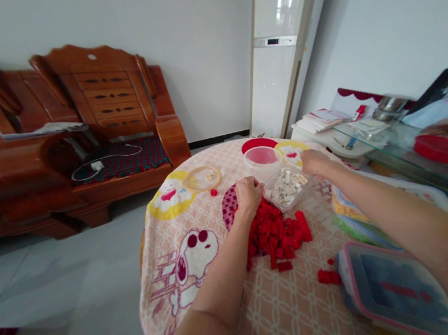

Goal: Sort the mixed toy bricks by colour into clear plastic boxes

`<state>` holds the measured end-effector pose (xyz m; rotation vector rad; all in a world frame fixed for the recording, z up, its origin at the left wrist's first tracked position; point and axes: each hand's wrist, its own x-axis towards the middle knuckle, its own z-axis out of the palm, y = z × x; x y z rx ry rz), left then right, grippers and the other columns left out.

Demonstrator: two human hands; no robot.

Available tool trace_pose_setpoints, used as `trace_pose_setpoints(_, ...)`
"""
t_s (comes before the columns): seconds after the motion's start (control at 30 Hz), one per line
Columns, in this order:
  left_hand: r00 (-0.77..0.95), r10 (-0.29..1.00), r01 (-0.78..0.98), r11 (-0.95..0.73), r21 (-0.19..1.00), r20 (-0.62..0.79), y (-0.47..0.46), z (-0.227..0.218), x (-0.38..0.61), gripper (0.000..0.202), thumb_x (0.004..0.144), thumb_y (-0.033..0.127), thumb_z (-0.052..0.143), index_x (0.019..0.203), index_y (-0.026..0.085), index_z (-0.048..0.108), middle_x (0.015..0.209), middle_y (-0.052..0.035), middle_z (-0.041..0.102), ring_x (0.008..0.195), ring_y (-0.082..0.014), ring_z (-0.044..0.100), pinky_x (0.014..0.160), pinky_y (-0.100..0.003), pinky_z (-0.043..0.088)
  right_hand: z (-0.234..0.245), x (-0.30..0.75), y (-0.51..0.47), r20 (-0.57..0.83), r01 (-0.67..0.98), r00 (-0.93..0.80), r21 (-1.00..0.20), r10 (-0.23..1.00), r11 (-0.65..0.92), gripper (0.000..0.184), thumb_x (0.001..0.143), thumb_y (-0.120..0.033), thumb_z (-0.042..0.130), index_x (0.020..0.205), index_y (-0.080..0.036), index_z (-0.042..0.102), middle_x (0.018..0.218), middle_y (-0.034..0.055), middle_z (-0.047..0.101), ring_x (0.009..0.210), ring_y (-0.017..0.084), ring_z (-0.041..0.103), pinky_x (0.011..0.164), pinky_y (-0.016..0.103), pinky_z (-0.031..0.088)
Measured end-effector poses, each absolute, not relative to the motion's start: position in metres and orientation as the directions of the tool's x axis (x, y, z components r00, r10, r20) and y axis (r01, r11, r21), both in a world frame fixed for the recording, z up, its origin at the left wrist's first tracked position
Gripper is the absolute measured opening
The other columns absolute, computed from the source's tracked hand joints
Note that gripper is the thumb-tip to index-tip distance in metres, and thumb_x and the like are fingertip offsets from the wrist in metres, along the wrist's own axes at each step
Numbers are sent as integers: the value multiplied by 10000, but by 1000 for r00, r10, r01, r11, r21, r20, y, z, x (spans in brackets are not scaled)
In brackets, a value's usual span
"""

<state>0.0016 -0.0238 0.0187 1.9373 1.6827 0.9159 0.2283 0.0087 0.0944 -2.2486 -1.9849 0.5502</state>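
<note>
A clear plastic box [272, 200] full of small white building bricks [287, 186] is between my hands. At its left edge, my left hand [249, 193] is closed, with thumb and fingers pinched at the rim. My right hand [315, 163] is also closed, at the box's far right corner; its fingertips are mostly hidden. A loose pile of red bricks [274, 231] lies just in front of the box, under and beside my left wrist. Behind the box stands a translucent round tub [259, 166], with a red round lid or dish [258, 143] beyond it.
The round table has a patterned cloth [292, 305]. A shallow yellowish lid [202, 179] lies at the left, near a stray red brick [213, 192]. Lidded containers [395, 281] crowd the right side below my forearm. A glass shelf [404, 159] and wooden chairs [107, 95] stand beyond.
</note>
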Motion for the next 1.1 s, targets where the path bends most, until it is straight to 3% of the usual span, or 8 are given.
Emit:
trace_pose_setpoints(0.13,46,987,641,-147,754,153,-24,22,-1,121,816,220,704,794,124,774,768,-88,754,757,-169,686,776,-264,508,95,226,5,-104,980,142,-127,984,-154,355,708,-131,798,1061,-115,760,979,210,757,1120,331,699,905,303,544)
trace_pose_setpoints(0.3,216,974,392,-28,920,-63,-24,21,-1,58,790,132,694,759,128,743,609,-19,705,554,-116,655,609,-201,516,101,230,-2,-43,988,154,-3,987,-154,350,808,-60,652,1150,-18,715,1155,300,705,1195,371,652,950,338,512)
trace_pose_setpoints(0.43,205,978,386,-36,922,-48,-25,19,5,68,782,107,674,748,129,728,576,-18,694,544,-129,668,614,-215,536,110,219,-16,-11,990,134,45,991,-134,342,861,-58,549,1160,-14,710,1209,295,688,1185,353,653,959,342,492)
trace_pose_setpoints(0.57,175,985,471,-91,878,8,-27,23,8,71,762,112,678,711,140,719,556,-17,687,594,-140,691,666,-218,548,118,204,-47,53,998,29,57,998,-32,289,908,-127,497,1001,-68,764,1111,235,741,1131,312,674,927,303,484)
trace_pose_setpoints(0.67,178,984,466,-97,879,14,-29,26,7,104,751,95,655,670,134,708,549,-23,683,577,-141,687,661,-219,548,112,198,-79,53,1000,8,-15,999,-7,275,914,-155,506,984,-87,763,1049,201,759,1089,302,690,897,292,490)
trace_pose_setpoints(0.77,193,979,394,-22,919,-59,-29,26,8,101,760,89,640,705,121,718,564,-27,694,537,-134,674,611,-213,542,94,196,-107,8,987,77,-145,997,-75,327,920,-180,534,1196,-106,693,1002,162,761,1003,280,722,807,272,521)
trace_pose_setpoints(0.97,194,975,343,38,939,-110,-26,22,9,51,766,118,678,757,116,727,563,-21,693,515,-120,667,561,-182,524,51,188,-121,-270,775,246,-521,931,-356,689,973,-277,532,1588,-174,239,790,78,739,506,198,679,439,252,489)
trace_pose_setpoints(1.1,210,970,323,45,945,-118,-24,19,7,56,759,107,671,732,121,718,548,-14,682,513,-123,666,562,-186,525,43,179,-118,-281,570,347,-695,895,-439,759,963,-339,585,1595,-201,187,755,44,721,464,162,660,382,213,472)
